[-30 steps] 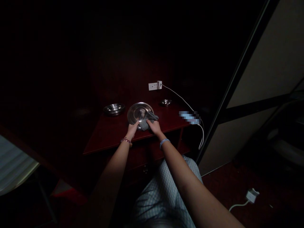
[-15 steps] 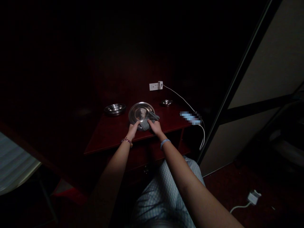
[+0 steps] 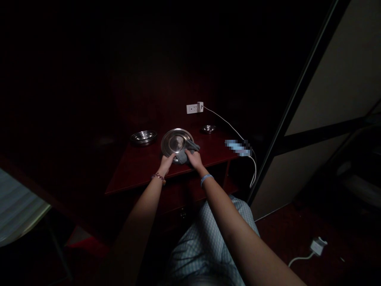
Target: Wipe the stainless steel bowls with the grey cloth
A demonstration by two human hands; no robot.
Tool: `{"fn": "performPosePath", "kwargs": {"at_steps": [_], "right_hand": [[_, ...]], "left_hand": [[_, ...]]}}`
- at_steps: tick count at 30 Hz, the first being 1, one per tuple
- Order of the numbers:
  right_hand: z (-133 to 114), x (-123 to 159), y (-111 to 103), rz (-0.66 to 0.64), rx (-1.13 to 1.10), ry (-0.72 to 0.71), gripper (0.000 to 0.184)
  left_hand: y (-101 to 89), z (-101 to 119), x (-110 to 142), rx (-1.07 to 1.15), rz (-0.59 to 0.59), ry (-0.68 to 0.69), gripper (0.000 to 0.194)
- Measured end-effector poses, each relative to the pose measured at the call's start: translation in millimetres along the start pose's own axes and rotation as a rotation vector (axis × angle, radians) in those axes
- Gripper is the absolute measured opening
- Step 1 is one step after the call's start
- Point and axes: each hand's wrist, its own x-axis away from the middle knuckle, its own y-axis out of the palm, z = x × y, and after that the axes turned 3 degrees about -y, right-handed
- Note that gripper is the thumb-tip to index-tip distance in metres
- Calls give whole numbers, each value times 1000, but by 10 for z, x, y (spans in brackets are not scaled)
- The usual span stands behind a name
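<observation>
A round steel plate (image 3: 174, 140) stands tilted up on the dark red table (image 3: 139, 167), facing me. My left hand (image 3: 166, 162) grips its lower left rim, fingers closed on the edge. My right hand (image 3: 194, 158) presses a grey cloth (image 3: 188, 149) against the plate's lower right part, fingers closed over the cloth. A beaded bracelet is on my left wrist and a pale blue band on my right wrist.
A steel bowl (image 3: 143, 136) sits at the table's left, a smaller steel bowl (image 3: 207, 128) behind right. A blurred phone (image 3: 237, 146) lies at the right edge, its white cable (image 3: 226, 123) plugged into a wall socket (image 3: 192, 108). A dark-framed panel (image 3: 297, 99) stands at right.
Hardly anything differs. My right hand with the cloth has shifted very slightly on the plate; the plate and my left hand stay where they were.
</observation>
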Motion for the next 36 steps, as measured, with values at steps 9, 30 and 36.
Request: {"fn": "performPosePath", "kwargs": {"at_steps": [9, 30, 36], "right_hand": [[-12, 15, -8, 8, 22, -43, 34], [-4, 18, -8, 1, 10, -58, 33], [-5, 28, -6, -1, 1, -58, 33]], "left_hand": [[-16, -41, -22, 8, 12, -10, 34], [-2, 6, 16, 38, -9, -20, 36], [-15, -24, -9, 21, -2, -24, 34]]}}
